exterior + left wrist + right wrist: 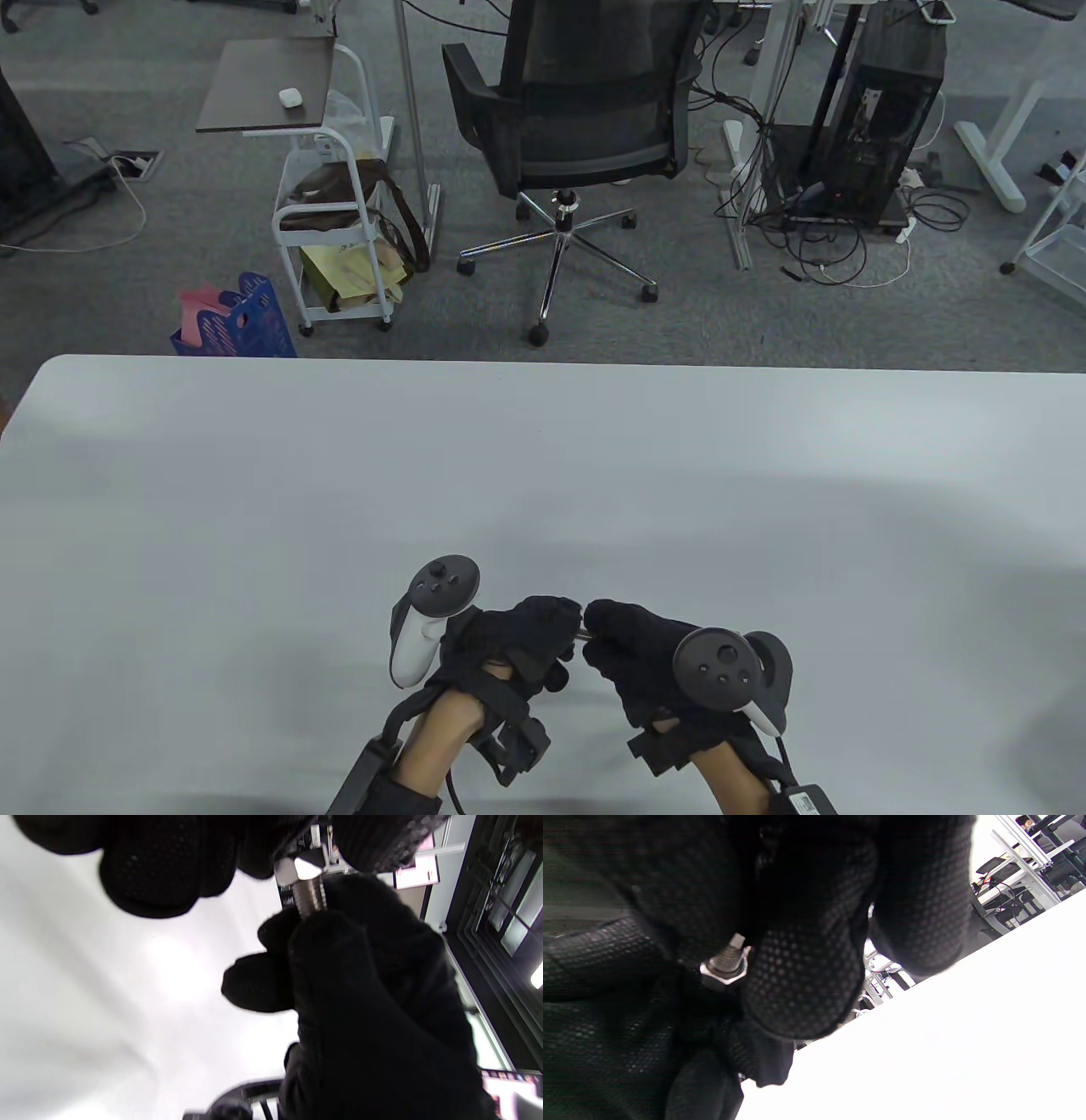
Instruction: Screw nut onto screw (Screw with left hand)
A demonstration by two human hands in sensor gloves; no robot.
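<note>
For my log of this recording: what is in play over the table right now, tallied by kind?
Gloved hands: 2, left hand and right hand
Trackers: 2, white tracker and dark tracker
Screws: 1, screw, threaded
Nuts: 1, nut, on the screw
Total: 6

beyond the white table [543, 458] lay grey carpet [170, 280], a black chair [585, 110], a white cart [339, 229] and a blue basket [242, 327].
</note>
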